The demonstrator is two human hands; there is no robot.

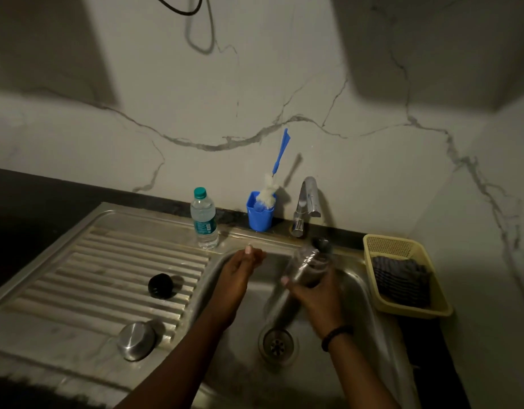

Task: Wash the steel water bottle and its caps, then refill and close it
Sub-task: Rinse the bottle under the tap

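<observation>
My right hand (312, 293) grips the steel water bottle (309, 262) over the sink basin (358, 293), tilted with its open mouth up toward the tap (306, 205); the bottle is blurred. My left hand (240, 268) hovers over the basin's left side with loosely curled fingers, holding nothing. A black inner cap (159, 286) lies on the ribbed drainboard (92, 270). A steel outer cap (136, 341) lies nearer the front of the drainboard.
A plastic water bottle with a green cap (204, 221) and a blue cup (259, 214) holding a bottle brush (274, 178) stand at the sink's back edge. A yellow basket (402, 276) with a dark cloth sits to the right. The drain (278, 343) is below my hands.
</observation>
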